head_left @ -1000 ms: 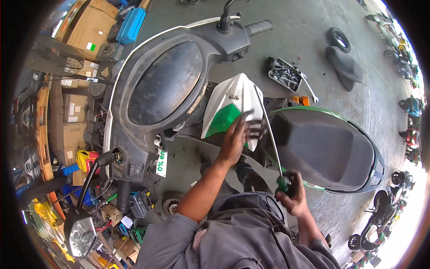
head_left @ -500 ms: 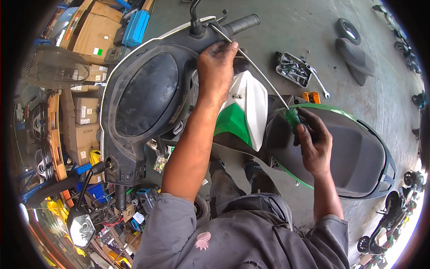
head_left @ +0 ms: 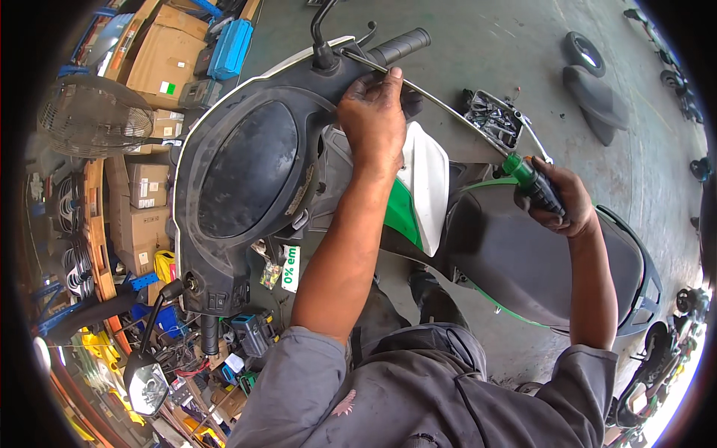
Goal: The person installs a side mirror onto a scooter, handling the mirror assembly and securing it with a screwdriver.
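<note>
My right hand [head_left: 567,198] is wrapped round the green and black handle of a long-shafted screwdriver [head_left: 522,170]. The shaft slants up to the left, its tip reaching the handlebar cover beside the mirror stem [head_left: 320,41] and rubber grip [head_left: 403,46]. Partway along, my left hand [head_left: 371,123] pinches the shaft between thumb and fingers. Below my left hand are the scooter's white and green panel [head_left: 430,187] and, to the left, its dark instrument cluster [head_left: 250,168]. The black scooter seat [head_left: 538,250] lies under my right hand. What the tip meets is too small to tell.
An open tool case [head_left: 497,123] with a wrench beside it sits on the floor past the scooter. Farther right lie a tyre [head_left: 582,54] and a loose seat [head_left: 594,97]. A fan [head_left: 93,116] and cardboard boxes [head_left: 146,224] stand at left; a mirror [head_left: 147,387] juts out lower left.
My right hand has moved right, taking a fuller grip round the screwdriver handle. My left hand has shifted slightly right with the shaft, which now lies at a flatter slant.
</note>
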Available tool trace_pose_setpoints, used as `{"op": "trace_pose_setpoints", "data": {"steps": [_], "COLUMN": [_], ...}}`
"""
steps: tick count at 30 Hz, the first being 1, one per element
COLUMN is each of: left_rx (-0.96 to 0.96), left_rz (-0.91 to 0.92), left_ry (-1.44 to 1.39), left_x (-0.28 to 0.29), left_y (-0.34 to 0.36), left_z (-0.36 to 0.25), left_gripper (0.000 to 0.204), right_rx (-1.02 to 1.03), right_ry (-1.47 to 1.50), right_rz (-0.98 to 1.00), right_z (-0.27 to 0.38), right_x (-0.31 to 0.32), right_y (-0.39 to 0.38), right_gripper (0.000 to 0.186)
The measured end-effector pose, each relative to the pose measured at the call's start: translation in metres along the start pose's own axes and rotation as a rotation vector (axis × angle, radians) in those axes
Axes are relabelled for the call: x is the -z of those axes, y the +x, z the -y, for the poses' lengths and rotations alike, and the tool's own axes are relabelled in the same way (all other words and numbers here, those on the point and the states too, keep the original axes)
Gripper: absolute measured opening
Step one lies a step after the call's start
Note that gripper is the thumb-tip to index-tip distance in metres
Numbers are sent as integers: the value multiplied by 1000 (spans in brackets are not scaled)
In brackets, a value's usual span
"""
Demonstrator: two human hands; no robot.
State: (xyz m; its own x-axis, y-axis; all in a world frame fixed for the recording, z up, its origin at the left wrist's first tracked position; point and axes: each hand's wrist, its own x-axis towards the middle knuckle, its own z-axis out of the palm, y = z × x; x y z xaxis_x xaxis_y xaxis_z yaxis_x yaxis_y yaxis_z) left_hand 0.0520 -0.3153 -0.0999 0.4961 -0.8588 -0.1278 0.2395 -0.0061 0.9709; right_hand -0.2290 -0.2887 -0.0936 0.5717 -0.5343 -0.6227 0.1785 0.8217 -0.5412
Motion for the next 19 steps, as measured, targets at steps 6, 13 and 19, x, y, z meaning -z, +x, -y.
{"op": "trace_pose_setpoints", "data": {"steps": [6, 13, 19], "left_rx": [-51, -922, 66], "left_rz": [-2, -225, 425], "left_ry": [127, 1168, 1527], "left_x": [9, 56, 34], "left_y": [1, 34, 61], "left_z": [5, -67, -115], "left_gripper": [22, 48, 96], "right_rx": [-39, 27, 49], "right_ry": [-95, -189, -198], "right_rz": [86, -113, -110], "right_z": [14, -7, -35], "right_x": [3, -10, -20], "right_y": [15, -3, -7], "right_gripper": [53, 43, 40]}}
